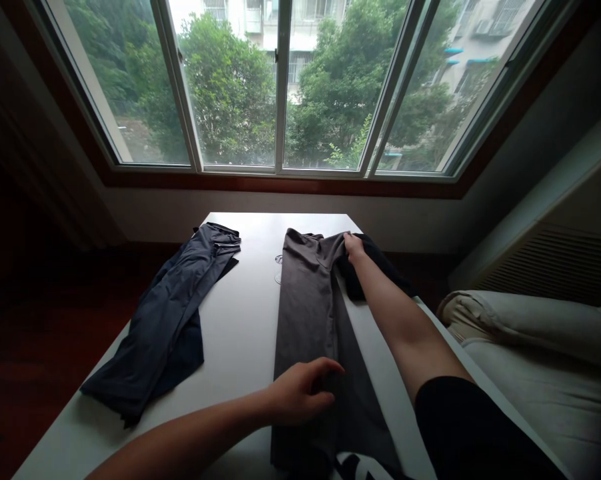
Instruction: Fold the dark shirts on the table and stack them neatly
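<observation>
Grey trousers [305, 307] lie lengthwise on the white table [245, 320], waist toward the window and legs toward me. At the far right corner of their waist, my right hand [353, 248] is closed on the fabric, fingers pinched together. My left hand [303, 392] hovers over or rests on the lower leg, thumb and fingers apart, with nothing in it; contact with the cloth cannot be told. Behind my right wrist lies a black garment [383, 267], partly hidden by the arm.
Folded dark blue trousers [173, 313] lie along the table's left side. A black-and-white cloth [363, 467] shows at the bottom edge. A pale sofa or cushion [540, 373] stands at right. Beyond the table's far edge is a wide window [280, 100].
</observation>
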`<state>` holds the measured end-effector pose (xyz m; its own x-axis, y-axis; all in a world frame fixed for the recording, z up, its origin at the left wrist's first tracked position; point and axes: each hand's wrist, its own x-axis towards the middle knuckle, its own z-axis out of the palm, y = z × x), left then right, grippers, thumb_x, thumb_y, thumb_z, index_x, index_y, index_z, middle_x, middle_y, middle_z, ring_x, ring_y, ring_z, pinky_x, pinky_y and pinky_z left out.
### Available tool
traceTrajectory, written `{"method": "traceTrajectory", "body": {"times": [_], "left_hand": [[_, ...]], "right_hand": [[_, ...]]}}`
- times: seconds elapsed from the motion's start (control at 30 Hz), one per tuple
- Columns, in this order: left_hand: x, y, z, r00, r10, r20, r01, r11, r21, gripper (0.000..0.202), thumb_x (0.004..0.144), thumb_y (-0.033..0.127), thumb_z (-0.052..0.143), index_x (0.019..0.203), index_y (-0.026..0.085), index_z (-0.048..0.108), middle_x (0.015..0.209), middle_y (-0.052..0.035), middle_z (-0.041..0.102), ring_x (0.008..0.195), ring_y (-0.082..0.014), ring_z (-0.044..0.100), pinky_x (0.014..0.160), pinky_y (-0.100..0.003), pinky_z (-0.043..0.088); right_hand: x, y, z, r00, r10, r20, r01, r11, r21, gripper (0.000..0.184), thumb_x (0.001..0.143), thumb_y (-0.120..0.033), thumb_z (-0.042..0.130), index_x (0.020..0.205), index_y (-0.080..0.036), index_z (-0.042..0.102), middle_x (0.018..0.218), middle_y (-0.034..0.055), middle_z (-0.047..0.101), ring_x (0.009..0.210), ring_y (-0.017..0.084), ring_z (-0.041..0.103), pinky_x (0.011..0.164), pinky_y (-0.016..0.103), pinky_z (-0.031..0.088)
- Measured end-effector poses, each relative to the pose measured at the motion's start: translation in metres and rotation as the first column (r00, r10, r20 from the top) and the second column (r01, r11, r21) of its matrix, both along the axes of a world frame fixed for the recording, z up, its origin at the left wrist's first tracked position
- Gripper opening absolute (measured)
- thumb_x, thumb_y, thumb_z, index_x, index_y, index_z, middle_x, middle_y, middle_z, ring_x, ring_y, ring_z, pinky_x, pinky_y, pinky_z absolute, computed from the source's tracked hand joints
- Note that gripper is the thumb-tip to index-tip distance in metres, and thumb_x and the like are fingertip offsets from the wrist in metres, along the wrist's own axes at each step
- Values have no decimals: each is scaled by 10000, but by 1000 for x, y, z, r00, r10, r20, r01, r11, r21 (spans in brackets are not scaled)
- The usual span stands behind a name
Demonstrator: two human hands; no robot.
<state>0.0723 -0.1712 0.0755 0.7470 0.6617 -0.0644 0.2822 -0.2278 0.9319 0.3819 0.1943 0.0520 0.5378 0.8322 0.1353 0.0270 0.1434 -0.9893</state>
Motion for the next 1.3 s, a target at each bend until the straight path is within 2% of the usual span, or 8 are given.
{"method": "traceTrajectory", "body": {"times": [0.23,0.43,0.63,0.77,0.9,1.07,1.2,1.3], "left_hand": [[-27,-3,5,998,64,31,-60,993,-100,460,822,133,577,1259,229,683,819,27,550,683,-115,461,637,-233,382],[-82,-18,17,977,178,114,-153,969,-196,304,813,127,543,1035,187,740,926,-15,667,807,-151,532,722,-249,404],[-135,-28,17,900,422,105,-392,892,-226,209,877,324,606,993,193,721,975,-40,681,918,-204,584,806,-277,444],[-160,-38,19,885,465,22,-456,875,-160,243,920,393,607,1022,207,727,1021,-52,699,979,-229,614,865,-293,469],[-172,-45,22,850,524,-54,-524,852,3,273,969,395,559,1129,240,716,1119,-49,705,1050,-231,619,931,-288,465],[-148,-41,22,855,494,-158,-482,870,107,371,927,293,547,1278,265,666,922,-9,690,822,-188,605,730,-254,445],[-112,-39,21,910,363,-201,-342,930,132,396,878,243,563,1255,271,681,777,13,637,699,-172,555,680,-269,409],[-89,-39,16,934,255,-250,-224,964,145,426,849,226,579,1257,292,682,831,4,678,757,-196,606,730,-290,435]], "right_hand": [[-47,17,24,998,47,-44,-49,997,-55,192,923,-323,588,905,-171,704,793,10,686,759,146,661,767,249,572],[-125,33,62,971,232,-52,-228,971,66,274,936,-430,571,987,-184,679,819,-3,659,770,147,625,759,253,541],[-246,44,90,839,541,-52,-538,841,63,297,912,-468,681,871,-176,642,673,-41,568,664,125,546,725,258,523],[-300,56,115,701,694,-164,-670,720,184,297,970,-476,631,1017,-183,649,747,-27,627,696,129,604,758,282,548],[-285,65,109,791,579,-197,-550,814,187,310,998,-469,562,1130,-201,646,899,-3,687,799,148,654,840,330,571],[-210,56,53,949,290,-122,-300,951,-74,241,990,-353,526,1063,-189,687,994,23,717,866,152,657,931,336,556],[-158,41,16,975,196,-102,-208,971,-121,272,977,-375,522,1101,-196,685,1020,26,729,864,148,667,913,326,569],[-132,33,0,982,147,-117,-158,983,-92,304,978,-403,502,1145,-219,676,1066,18,729,864,134,685,886,309,580]]}}
